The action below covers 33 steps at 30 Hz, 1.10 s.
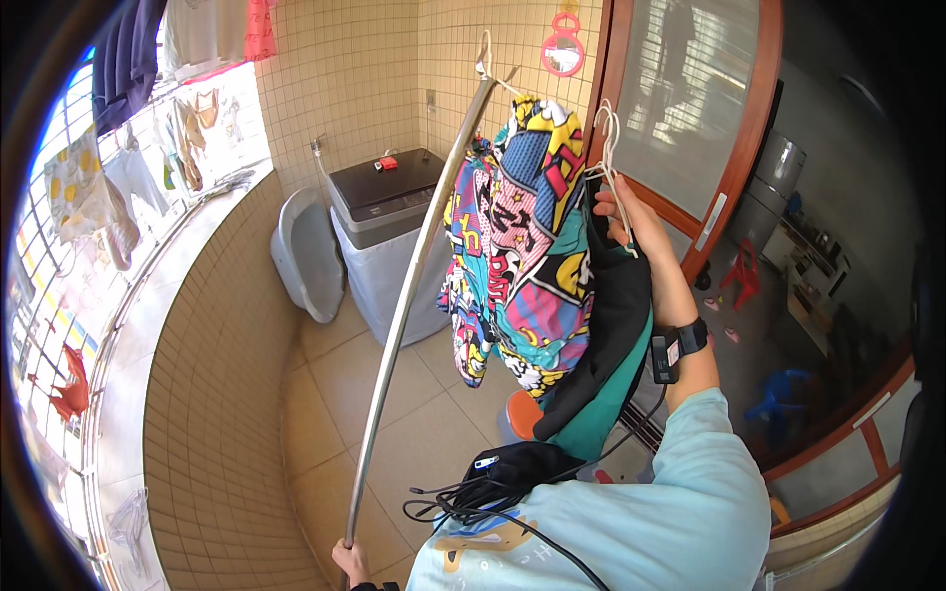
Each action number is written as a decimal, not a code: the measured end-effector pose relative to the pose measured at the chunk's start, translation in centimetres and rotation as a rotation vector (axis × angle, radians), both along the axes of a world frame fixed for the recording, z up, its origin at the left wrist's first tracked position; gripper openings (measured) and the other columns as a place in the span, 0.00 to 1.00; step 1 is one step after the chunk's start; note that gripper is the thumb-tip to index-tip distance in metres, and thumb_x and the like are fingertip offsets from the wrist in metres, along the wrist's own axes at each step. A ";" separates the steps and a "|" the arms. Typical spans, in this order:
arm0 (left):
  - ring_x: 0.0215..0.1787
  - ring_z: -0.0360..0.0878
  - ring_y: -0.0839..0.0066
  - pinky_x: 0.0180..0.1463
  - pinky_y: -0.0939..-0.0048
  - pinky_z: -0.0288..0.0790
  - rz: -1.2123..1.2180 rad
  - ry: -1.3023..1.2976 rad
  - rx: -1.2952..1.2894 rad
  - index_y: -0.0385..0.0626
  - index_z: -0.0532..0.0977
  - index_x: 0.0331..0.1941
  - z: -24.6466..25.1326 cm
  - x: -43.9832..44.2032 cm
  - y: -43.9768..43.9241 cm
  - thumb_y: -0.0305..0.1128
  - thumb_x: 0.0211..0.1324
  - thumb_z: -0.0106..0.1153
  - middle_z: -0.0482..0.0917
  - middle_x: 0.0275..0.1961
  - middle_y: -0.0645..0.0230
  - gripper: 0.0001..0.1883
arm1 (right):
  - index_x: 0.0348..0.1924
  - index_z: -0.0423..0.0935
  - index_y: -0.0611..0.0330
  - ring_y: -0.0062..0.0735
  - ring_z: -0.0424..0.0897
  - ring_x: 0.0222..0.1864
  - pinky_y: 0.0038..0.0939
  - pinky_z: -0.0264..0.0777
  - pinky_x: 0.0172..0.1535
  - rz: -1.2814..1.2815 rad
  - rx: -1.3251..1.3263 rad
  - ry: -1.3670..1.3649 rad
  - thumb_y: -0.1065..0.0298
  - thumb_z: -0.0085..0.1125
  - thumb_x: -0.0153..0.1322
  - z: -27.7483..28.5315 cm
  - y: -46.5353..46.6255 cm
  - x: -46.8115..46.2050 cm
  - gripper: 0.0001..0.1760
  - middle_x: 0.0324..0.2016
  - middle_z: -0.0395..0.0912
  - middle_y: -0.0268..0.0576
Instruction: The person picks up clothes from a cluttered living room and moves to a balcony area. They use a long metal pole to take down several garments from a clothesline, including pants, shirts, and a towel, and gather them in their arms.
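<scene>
My left hand (351, 560), low in the picture, grips the lower part of a long metal pole (410, 288) that slants up and to the right. At the pole's upper end is the hook of a light-coloured hanger (485, 46), which bears a colourful cartoon-print garment (517, 244). My right hand (632, 214) is raised beside that garment and holds several white clothes hangers (610, 148) by their upper parts. Black cloth (617, 295) and green cloth (602, 414) hang below this hand, partly behind the print garment. Some fingertips are hidden by the hangers and cloth.
A covered washing machine (392, 210) and an upright grey tub (310, 255) stand by the tiled wall. Laundry (89, 185) hangs at the barred window on the left. A wood-framed sliding door (728, 148) is at right. An orange-topped stool (523, 415) stands below the garments. Black cables (473, 502) lie across my front.
</scene>
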<state>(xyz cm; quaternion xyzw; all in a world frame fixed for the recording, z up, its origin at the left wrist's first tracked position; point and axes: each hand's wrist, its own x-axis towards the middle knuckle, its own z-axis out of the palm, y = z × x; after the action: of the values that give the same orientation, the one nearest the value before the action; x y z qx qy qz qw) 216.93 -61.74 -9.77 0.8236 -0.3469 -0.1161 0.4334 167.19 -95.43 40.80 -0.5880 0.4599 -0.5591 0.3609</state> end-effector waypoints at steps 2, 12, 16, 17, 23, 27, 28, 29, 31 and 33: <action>0.14 0.56 0.71 0.21 0.61 0.55 0.016 -0.053 0.014 0.35 0.63 0.12 -0.3 0.1 0.6 0.31 0.42 0.53 0.57 0.12 0.58 0.14 | 0.44 0.71 0.72 0.15 0.64 0.13 0.17 0.54 0.18 -0.005 -0.011 0.004 0.38 0.49 0.68 0.0 -0.5 0.4 0.36 0.31 0.78 0.44; 0.20 0.67 0.49 0.29 0.52 0.62 0.039 -0.267 0.042 0.35 0.67 0.13 -1.0 -1.3 2.1 0.27 0.35 0.52 0.70 0.16 0.49 0.08 | 0.34 0.76 0.66 0.16 0.66 0.19 0.17 0.58 0.23 -0.073 -0.005 -0.172 0.40 0.63 0.61 0.2 -1.6 3.5 0.31 0.25 0.76 0.35; 0.24 0.69 0.50 0.32 0.53 0.63 0.089 -0.285 0.024 0.36 0.69 0.14 -1.4 -2.4 2.5 0.28 0.35 0.53 0.71 0.19 0.50 0.07 | 0.28 0.78 0.64 0.21 0.73 0.23 0.21 0.68 0.28 0.011 -0.003 -0.263 0.56 0.64 0.61 0.3 -2.4 3.8 0.17 0.25 0.78 0.36; 0.24 0.70 0.50 0.33 0.53 0.63 0.078 -0.246 0.053 0.36 0.69 0.14 -1.6 -2.7 2.6 0.28 0.35 0.53 0.72 0.19 0.50 0.07 | 0.29 0.78 0.65 0.22 0.75 0.24 0.22 0.70 0.29 0.050 -0.005 -0.291 0.59 0.63 0.61 0.2 -2.7 3.8 0.15 0.25 0.78 0.37; 0.20 0.71 0.48 0.28 0.55 0.65 0.005 -0.044 0.173 0.35 0.71 0.16 -2.6 -3.7 4.9 0.28 0.37 0.52 0.71 0.16 0.47 0.07 | 0.41 0.68 0.73 0.25 0.76 0.32 0.23 0.73 0.36 0.036 -0.111 -0.438 0.74 0.48 0.60 0.5 -3.8 2.6 0.17 0.42 0.79 0.48; 0.14 0.67 0.58 0.24 0.58 0.62 0.111 -0.010 0.166 0.35 0.70 0.15 -1.8 -3.2 6.2 0.30 0.40 0.54 0.69 0.13 0.48 0.10 | 0.33 0.68 0.72 0.32 0.77 0.29 0.28 0.74 0.35 -0.013 -0.173 -0.504 0.74 0.46 0.60 0.7 -3.2 2.1 0.11 0.38 0.79 0.54; 0.14 0.65 0.63 0.24 0.60 0.62 0.102 -0.016 0.125 0.36 0.71 0.15 -1.1 -3.1 6.0 0.31 0.42 0.56 0.67 0.12 0.51 0.11 | 0.31 0.68 0.72 0.33 0.77 0.27 0.30 0.75 0.33 0.006 -0.208 -0.517 0.75 0.46 0.59 0.5 -3.1 2.1 0.09 0.37 0.79 0.55; 0.13 0.63 0.67 0.23 0.62 0.61 0.107 -0.013 0.109 0.36 0.71 0.15 0.1 -3.0 5.4 0.32 0.44 0.58 0.65 0.12 0.54 0.12 | 0.29 0.67 0.69 0.33 0.77 0.26 0.30 0.75 0.33 0.000 -0.224 -0.466 0.75 0.46 0.59 0.2 -3.0 2.3 0.07 0.34 0.79 0.55; 0.15 0.60 0.74 0.22 0.67 0.60 0.086 -0.029 0.037 0.37 0.72 0.18 4.3 -2.9 2.8 0.34 0.48 0.61 0.62 0.12 0.60 0.13 | 0.28 0.67 0.66 0.29 0.76 0.26 0.29 0.73 0.31 0.077 -0.175 -0.396 0.75 0.46 0.59 -0.7 -2.7 2.4 0.05 0.32 0.79 0.53; 0.17 0.59 0.78 0.23 0.71 0.60 0.031 -0.046 -0.117 0.38 0.72 0.25 10.6 -3.3 -1.1 0.36 0.51 0.62 0.61 0.14 0.65 0.13 | 0.28 0.67 0.62 0.20 0.72 0.24 0.21 0.66 0.29 0.024 -0.156 -0.297 0.75 0.46 0.60 -1.4 -3.1 2.6 0.03 0.31 0.78 0.50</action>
<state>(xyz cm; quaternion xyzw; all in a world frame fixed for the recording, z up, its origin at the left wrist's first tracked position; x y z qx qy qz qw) 213.66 -62.88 0.88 0.8047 -0.3501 -0.0698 0.4745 169.81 -98.48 39.38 -0.5307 0.3497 -0.6693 0.3848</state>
